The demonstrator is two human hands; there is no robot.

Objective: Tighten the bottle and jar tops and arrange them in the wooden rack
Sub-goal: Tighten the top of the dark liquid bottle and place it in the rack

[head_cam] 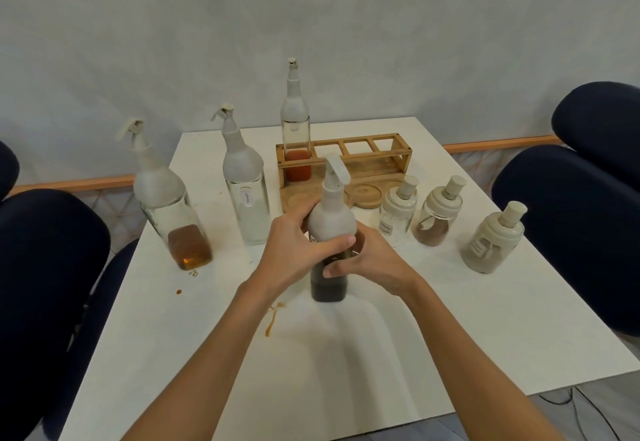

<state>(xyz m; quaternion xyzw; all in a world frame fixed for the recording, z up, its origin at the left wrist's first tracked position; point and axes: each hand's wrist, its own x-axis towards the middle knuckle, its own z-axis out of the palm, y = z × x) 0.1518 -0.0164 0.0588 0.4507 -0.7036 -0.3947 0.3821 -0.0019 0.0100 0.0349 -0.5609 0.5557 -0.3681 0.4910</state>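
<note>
A glass bottle of dark liquid stands upright in the middle of the white table. My left hand grips its pale spout top. My right hand holds the glass body just below. The wooden rack sits behind, with a bottle of red liquid in its leftmost slot. Left of the rack stand a clear-liquid bottle and an amber-liquid bottle. Right of my hands stand three jars: white sugar, brown powder and beige powder.
Dark blue chairs flank the table, one at the left and one at the right. Small amber spills mark the tabletop in front of the dark bottle. A pale wall stands behind.
</note>
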